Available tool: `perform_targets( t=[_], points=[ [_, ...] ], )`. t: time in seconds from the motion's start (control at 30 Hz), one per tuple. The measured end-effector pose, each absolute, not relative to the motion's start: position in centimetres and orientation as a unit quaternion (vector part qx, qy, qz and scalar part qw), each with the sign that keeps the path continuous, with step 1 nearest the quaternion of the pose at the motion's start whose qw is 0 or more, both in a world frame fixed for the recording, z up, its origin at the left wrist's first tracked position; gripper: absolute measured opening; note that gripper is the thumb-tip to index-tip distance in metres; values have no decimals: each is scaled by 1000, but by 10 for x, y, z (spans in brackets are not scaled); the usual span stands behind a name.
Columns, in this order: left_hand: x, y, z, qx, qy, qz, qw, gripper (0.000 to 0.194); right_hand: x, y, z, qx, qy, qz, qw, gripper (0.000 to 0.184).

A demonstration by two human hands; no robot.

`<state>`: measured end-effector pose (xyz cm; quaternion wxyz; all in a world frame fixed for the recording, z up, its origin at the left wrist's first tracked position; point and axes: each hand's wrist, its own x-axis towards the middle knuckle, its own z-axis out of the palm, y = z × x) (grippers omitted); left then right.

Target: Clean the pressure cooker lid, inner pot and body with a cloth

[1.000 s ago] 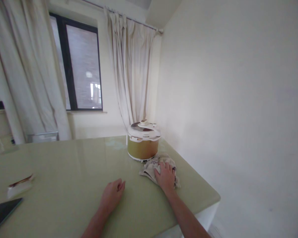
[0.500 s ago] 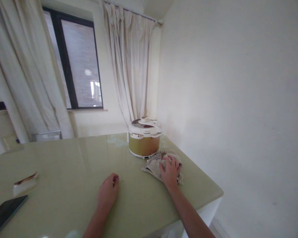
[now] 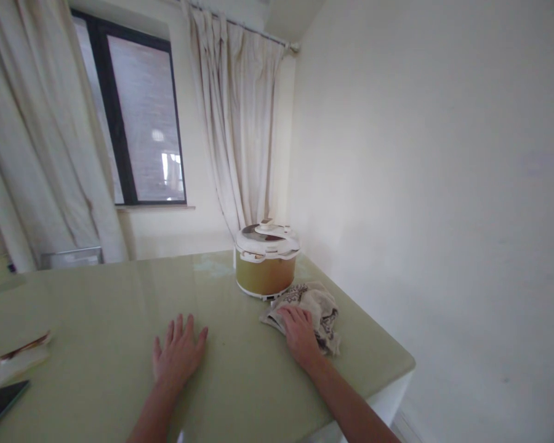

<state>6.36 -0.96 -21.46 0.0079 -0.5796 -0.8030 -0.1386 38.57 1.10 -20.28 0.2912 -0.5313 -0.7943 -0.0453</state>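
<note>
My left hand (image 3: 178,352) lies palm down on the pale green tabletop, its fingers spread and nothing in it. To the right, my right hand (image 3: 301,335) is on the near left part of a crumpled grey-beige cloth (image 3: 323,307) with a dark pattern. Its fingers are close together and bent onto the fabric; the fingertips' underside is hidden. Just behind the cloth stands an electric cooker (image 3: 265,271) with a green-to-orange body and a white lid, which is closed. The cloth reaches up to the cooker's base.
The glossy green table (image 3: 120,307) ends at a rounded corner on the right, near a white wall (image 3: 420,184). On the left lie a pack of tissues (image 3: 24,357) and a dark flat device (image 3: 0,406). Curtains (image 3: 240,123) and a window (image 3: 145,117) are behind.
My left hand has moved left and opened from a loose curl to spread fingers. My right hand has shifted left on the cloth, its fingers drawn together, and the cloth is more crumpled.
</note>
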Motion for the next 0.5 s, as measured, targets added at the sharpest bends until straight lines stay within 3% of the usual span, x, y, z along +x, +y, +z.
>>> perform_targets(
  t=[0.13, 0.23, 0.4, 0.5],
  points=[
    [52, -1, -225, -646, -746, -157, -25, 61, 388, 12, -204, -520, -797, -24, 307, 28],
    [50, -2, -226, -653, -717, -239, -34, 55, 390, 15, -205, -508, -783, 35, 356, 28],
    [58, -3, -217, -627, -672, -388, -66, 45, 377, 30, -182, -456, -598, 297, 588, 45],
    [62, -4, -215, -614, -653, -435, -84, 44, 358, 35, -150, -319, -424, 494, 689, 36]
  ],
)
